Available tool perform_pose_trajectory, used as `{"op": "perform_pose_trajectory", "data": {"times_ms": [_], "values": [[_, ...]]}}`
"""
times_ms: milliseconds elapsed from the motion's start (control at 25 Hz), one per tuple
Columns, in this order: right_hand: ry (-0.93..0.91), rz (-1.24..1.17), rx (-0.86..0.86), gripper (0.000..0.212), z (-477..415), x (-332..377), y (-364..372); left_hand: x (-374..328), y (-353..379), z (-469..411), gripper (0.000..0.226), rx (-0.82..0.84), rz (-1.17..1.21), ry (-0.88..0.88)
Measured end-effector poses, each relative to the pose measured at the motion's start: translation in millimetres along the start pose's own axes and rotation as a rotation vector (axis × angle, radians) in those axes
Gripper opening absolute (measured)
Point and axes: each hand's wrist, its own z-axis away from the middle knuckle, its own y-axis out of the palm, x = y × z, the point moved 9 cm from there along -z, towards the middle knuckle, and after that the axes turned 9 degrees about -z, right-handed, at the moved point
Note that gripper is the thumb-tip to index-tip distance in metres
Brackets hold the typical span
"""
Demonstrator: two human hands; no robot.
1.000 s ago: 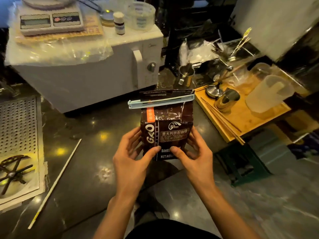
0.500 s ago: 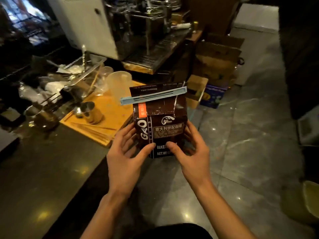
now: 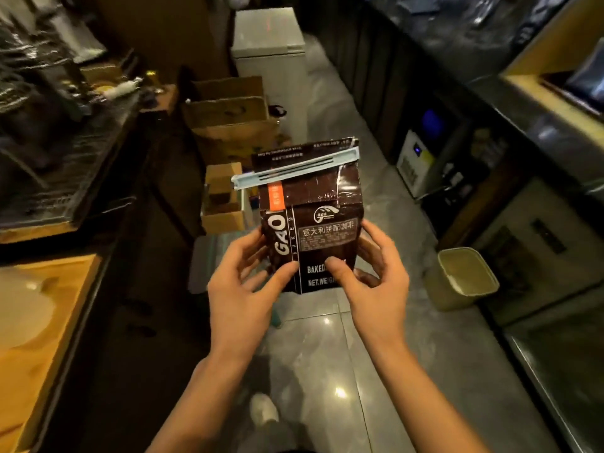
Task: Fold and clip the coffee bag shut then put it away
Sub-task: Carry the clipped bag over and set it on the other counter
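Observation:
A dark brown coffee bag (image 3: 313, 223) with white "GAO" lettering is held upright in the air at the middle of the view. Its top is folded over, and a pale blue bar clip (image 3: 294, 170) is clamped across the fold. My left hand (image 3: 242, 282) grips the bag's lower left side with the thumb on its front. On the lower right side, my right hand (image 3: 376, 276) holds it the same way. The bag's bottom edge is hidden behind my fingers.
A grey tiled aisle (image 3: 327, 354) runs ahead between a dark counter (image 3: 108, 289) with a wooden board (image 3: 39, 338) on the left and steel units (image 3: 539, 207) on the right. Cardboard boxes (image 3: 228, 125), a white chest freezer (image 3: 271, 50) and a beige bin (image 3: 464, 276) stand along the floor.
The view has swung right, from the counter with the white oven to the floor aisle. The clipped bag stays gripped in both hands the same way.

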Motion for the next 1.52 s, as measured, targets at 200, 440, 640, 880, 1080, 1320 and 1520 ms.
{"op": "perform_pose_trajectory", "data": {"times_ms": [200, 440, 640, 880, 1080, 1320, 1520], "values": [[-0.065, 0.063, -0.134, 0.061, -74.2, -9.5, -16.7, 5.0, 58.2, -91.7, 0.055, 0.111, 0.079, 0.05], [-0.14, 0.11, -0.22, 0.057, -213.7, -29.5, 10.6, 24.5, 110.2, -248.4, 0.064, 0.182, 0.209, 0.072], [-0.177, 0.098, -0.304, 0.054, -322.4, -48.6, -1.9, 29.5, 179.6, -361.3, 0.065, 0.312, 0.216, 0.104], [-0.189, 0.09, -0.349, 0.051, -475.3, -92.2, -59.4, 35.4, 310.3, -483.3, 0.069, 0.363, 0.197, 0.098], [-0.174, 0.076, -0.36, 0.051, -622.2, -101.7, -132.2, 2.6, 438.9, -586.8, 0.076, 0.346, 0.223, 0.132], [-0.152, 0.096, -0.434, 0.054, -770.4, -125.6, -201.9, -15.4, 570.6, -704.7, 0.072, 0.4, 0.241, 0.201], [-0.131, 0.173, -0.582, 0.055, -879.4, -163.6, -242.0, 5.5, 682.1, -808.8, 0.07, 0.536, 0.297, 0.217]]}}
